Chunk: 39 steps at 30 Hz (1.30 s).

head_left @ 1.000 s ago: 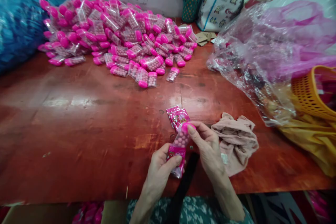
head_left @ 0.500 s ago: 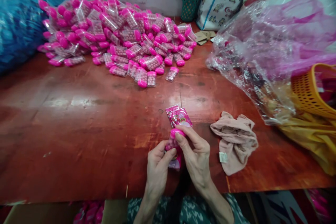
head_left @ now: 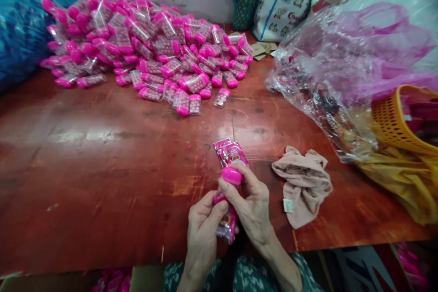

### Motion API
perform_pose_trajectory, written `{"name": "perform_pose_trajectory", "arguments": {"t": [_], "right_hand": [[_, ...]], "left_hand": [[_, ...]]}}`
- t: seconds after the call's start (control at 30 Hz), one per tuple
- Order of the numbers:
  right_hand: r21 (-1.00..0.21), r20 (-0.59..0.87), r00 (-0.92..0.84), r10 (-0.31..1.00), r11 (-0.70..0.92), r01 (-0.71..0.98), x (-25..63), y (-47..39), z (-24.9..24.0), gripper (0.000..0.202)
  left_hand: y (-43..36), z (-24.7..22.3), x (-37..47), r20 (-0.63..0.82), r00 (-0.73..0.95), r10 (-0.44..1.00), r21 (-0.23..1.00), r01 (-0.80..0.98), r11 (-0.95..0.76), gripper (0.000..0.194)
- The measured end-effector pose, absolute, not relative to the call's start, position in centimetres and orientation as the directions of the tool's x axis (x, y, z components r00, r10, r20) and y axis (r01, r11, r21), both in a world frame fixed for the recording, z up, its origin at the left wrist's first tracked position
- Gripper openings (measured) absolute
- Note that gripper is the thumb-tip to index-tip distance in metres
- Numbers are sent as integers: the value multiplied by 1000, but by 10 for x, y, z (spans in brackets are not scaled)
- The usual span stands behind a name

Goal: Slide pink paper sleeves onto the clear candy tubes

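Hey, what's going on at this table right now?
A person holds one pink-capped candy container in both hands, left hand at the printed pink sleeve on its lower end, right hand near the cap. A few loose sleeves lie just beyond. A big pile of capped containers fills the far side of the red wooden table, a crumpled cloth lies to the right.

Inventory, counted as seen:
- Hands: 2, left hand (head_left: 202,230) & right hand (head_left: 251,200).
- Capsule (head_left: 228,187) in hands: 1, w/ pink cap.
- Pink sachets (head_left: 231,154) flat on table (head_left: 102,169): approx. 2, overlapped, exact no. unclear.
- Heap of capsules (head_left: 150,45): too many to count, well over 100.
- Cloth (head_left: 303,182): 1.
- Plastic bags (head_left: 345,64): at least 2, clear & pink.
- Orange basket (head_left: 397,121): 1.
- Tote bags (head_left: 284,0) by wall: 2.
- Blue sack (head_left: 20,32): 1.
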State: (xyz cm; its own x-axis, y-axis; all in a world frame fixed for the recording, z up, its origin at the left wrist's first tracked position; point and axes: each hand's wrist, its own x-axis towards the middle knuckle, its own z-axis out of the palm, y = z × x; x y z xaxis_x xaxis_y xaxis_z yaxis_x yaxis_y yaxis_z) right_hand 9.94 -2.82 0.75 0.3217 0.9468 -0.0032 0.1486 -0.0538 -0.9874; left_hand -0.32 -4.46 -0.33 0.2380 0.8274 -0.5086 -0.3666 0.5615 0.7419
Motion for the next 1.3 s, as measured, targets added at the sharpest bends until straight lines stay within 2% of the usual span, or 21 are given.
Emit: {"name": "perform_pose_trajectory", "arguments": {"t": [0.2,0.3,0.37,0.4,0.47,0.53,0.63,0.73,0.8,0.9,0.97,1.2,1.3], "right_hand": [[-990,-127,374,919,-93,-108,100,-25,7,33],[-974,-128,446,886,-27,-226,112,-21,15,33],[-975,-96,528,844,27,-220,127,-20,17,33],[-983,-81,557,827,27,-182,135,-21,16,34],[-997,-82,539,838,-72,-40,152,-23,12,36],[-961,-65,479,876,-183,205,164,-27,6,34],[-779,50,423,905,-230,584,167,-32,4,35],[-643,168,374,912,-186,743,156,-38,15,39],[-686,154,296,943,-114,719,145,-43,23,39],[-832,27,121,992,-45,552,128,-49,27,40],[-890,-13,78,997,-47,454,116,-50,23,39],[-951,53,223,973,-18,307,96,-40,4,22],[-949,59,281,958,-33,314,102,-39,2,19]], "left_hand": [[-34,-3,-2,-470,214,857,796,-318,516,13],[-30,-3,2,-509,244,826,764,-314,564,12],[-29,-3,2,-552,223,803,728,-341,595,14],[-28,-3,1,-568,188,801,719,-362,594,15],[-25,-2,-1,-579,107,809,710,-421,564,18],[-21,1,-3,-577,66,814,697,-479,533,21],[-15,5,-5,-573,54,818,666,-550,503,21],[-10,5,-5,-567,37,823,652,-591,476,17],[-8,5,-5,-560,22,828,652,-605,457,16],[-8,3,-6,-550,1,835,652,-625,429,14],[-9,3,-5,-550,-12,835,644,-643,415,14],[-13,3,-2,-528,-37,849,647,-665,373,11],[-10,3,-10,-520,-52,853,664,-653,365,24]]}}
